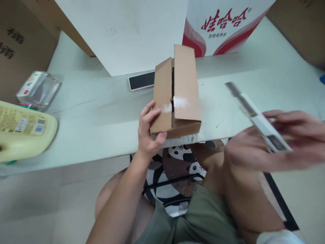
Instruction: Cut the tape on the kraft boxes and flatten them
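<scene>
A small brown cardboard box (177, 89) stands on the pale table's front edge (101, 135), its top flaps closed along a slit with torn clear tape across it. My left hand (148, 130) grips the box's near left corner, thumb at its bottom edge. My right hand (276, 144), blurred by motion, is closed on a white utility knife (256, 115) to the right of the box, its grey blade pointing up and left, apart from the box.
A phone (141, 81) lies behind the box. A yellow jug (22, 134) and a clear plastic bottle (38, 88) lie at the left. White board and a red-and-white carton (223, 23) stand at the back; brown cartons flank the table.
</scene>
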`<action>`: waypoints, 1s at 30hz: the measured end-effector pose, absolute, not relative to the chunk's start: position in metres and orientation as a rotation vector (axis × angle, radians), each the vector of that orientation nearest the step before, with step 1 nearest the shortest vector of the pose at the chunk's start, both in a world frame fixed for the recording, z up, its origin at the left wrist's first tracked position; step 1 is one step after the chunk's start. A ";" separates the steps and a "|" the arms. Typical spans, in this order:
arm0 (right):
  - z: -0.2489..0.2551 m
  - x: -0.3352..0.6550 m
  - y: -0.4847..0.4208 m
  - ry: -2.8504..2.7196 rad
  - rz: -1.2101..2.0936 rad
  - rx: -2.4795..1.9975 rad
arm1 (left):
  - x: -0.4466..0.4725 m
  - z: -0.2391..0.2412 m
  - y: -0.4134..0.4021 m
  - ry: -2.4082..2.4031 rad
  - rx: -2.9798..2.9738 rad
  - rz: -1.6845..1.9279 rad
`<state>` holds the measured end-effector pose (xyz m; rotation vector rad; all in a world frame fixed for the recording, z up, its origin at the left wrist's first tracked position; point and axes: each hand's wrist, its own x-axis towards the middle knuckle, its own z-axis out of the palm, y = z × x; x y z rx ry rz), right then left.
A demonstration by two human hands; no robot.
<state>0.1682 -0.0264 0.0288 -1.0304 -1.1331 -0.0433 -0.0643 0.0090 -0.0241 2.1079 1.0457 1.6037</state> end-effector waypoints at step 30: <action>-0.030 0.162 -0.003 -1.430 0.794 -1.546 | -0.102 0.000 0.022 1.824 0.990 1.585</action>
